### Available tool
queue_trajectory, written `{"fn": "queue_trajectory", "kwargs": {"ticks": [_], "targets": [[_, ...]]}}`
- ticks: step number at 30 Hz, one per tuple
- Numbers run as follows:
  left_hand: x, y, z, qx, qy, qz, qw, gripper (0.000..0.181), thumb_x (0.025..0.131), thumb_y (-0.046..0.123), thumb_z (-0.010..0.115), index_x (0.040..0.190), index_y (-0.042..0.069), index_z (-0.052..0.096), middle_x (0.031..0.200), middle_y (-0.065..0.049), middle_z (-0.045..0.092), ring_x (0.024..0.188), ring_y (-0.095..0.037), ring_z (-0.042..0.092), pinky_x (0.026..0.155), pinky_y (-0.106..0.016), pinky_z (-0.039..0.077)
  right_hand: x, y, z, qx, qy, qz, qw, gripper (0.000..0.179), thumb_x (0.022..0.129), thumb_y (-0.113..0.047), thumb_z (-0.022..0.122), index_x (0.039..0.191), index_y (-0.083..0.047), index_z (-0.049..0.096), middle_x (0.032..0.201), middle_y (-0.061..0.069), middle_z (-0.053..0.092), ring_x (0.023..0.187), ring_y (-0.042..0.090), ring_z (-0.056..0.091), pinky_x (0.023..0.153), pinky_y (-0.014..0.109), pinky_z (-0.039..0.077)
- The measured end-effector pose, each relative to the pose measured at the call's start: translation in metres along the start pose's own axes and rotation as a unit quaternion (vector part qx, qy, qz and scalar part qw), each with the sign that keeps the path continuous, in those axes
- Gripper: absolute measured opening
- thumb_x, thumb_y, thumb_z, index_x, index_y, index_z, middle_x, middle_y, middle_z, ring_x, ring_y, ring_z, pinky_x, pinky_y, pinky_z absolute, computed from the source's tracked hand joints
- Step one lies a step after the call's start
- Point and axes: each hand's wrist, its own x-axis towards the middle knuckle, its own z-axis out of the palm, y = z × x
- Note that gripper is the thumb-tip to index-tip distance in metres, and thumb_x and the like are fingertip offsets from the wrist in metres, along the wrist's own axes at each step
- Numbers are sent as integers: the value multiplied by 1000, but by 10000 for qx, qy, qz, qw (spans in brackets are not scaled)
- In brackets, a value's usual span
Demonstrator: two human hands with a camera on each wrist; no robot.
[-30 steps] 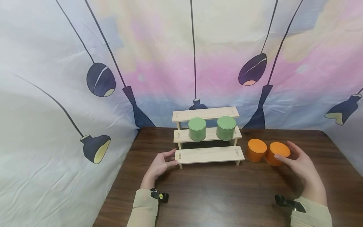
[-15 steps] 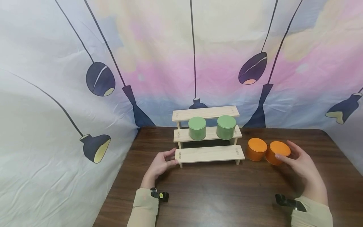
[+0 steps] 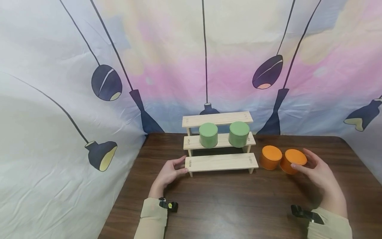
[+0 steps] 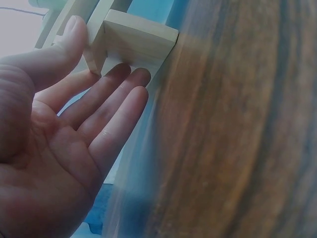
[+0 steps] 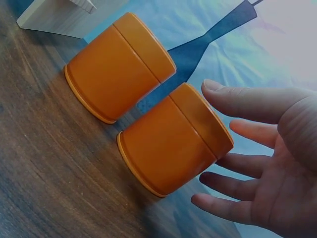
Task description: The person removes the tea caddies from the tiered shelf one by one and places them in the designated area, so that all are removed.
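A three-tier wooden display stand (image 3: 221, 162) stands on the table. My left hand (image 3: 168, 172) is at the left end of its lowest step, thumb toward the front and index finger behind. In the left wrist view the fingers (image 4: 116, 119) are nearly straight, the index tip close to the stand's leg. Two green round tins (image 3: 208, 135) sit apart on the middle step. To the right of the stand, two orange lidded tins (image 3: 271, 157) stand side by side on the table. My right hand (image 5: 262, 163) is spread beside the right-hand orange tin (image 5: 173, 141), its fingers not curled round it.
The dark wood-grain table (image 3: 232, 205) reaches back to a hanging cloth (image 3: 167, 66) printed with lamps. The stand's top step (image 3: 217, 119) is close to that cloth. A strap-mounted camera (image 3: 168, 205) sits on each wrist.
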Motion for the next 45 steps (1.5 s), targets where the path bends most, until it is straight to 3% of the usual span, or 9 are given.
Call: {"fn": "queue_trajectory", "kwargs": {"ticks": [14,21,22,28,29,32,38,41,45], "targets": [[-1,2,-5,14,5,-76,10000,72,91,20,89,155,6,58,146,-13,66,129,-30,67,110,-53,51,-7,-22,-2,-288,154,53,9995,106,102,-51,72,172,-3,7,168,41,14,146,67,22,106,85,29],[0,8,-7,-191,516,57,9985,69,99,27,81,158,6,53,153,-11,61,137,-32,61,113,-55,48,-15,-41,-1,-501,574,-395,9963,98,103,-45,72,171,-3,16,165,42,22,143,68,25,103,87,27],[0,9,-6,-217,646,46,9977,67,100,27,79,158,5,53,153,-11,61,138,-32,61,113,-55,47,-16,-44,1,-478,656,-452,9957,97,103,-44,73,171,-4,17,165,42,23,141,68,30,106,78,37],[4,17,-3,-464,1320,12,9902,57,108,28,68,158,6,53,153,-9,61,141,-30,58,119,-53,42,-21,-72,21,262,1245,-563,9903,85,103,-42,74,171,-14,31,170,26,31,144,57,42,110,57,50],[5,19,-2,-522,1386,5,9890,57,108,30,68,158,6,53,153,-9,61,141,-29,57,119,-53,41,-20,-77,26,472,1315,-586,9885,82,103,-42,74,170,-17,35,170,21,35,148,52,41,116,61,42],[11,25,0,-642,1472,24,9870,58,109,34,66,158,4,53,152,-8,62,143,-29,56,120,-52,41,-16,-88,42,1035,1445,-795,9809,71,102,-37,76,165,-21,47,162,8,52,146,33,49,120,41,40],[28,37,0,-670,1489,103,9865,58,109,35,66,156,2,54,149,-10,64,135,-31,63,117,-48,45,-2,-103,73,1738,999,-1462,9687,63,103,-27,77,160,-13,53,149,6,63,130,8,57,97,12,48],[35,42,-4,-718,1363,110,9880,59,108,34,68,156,2,54,150,-12,63,132,-33,65,116,-48,46,8,-112,84,1795,670,-1604,9683,68,103,-29,76,162,-11,48,153,16,59,135,18,59,94,13,51],[44,47,-10,-511,1056,129,9930,66,107,33,70,161,3,48,157,-14,57,139,-32,60,116,-48,46,19,-122,97,1611,442,-1658,9719,77,103,-32,76,167,-12,38,160,19,51,145,35,51,109,28,49]]}}
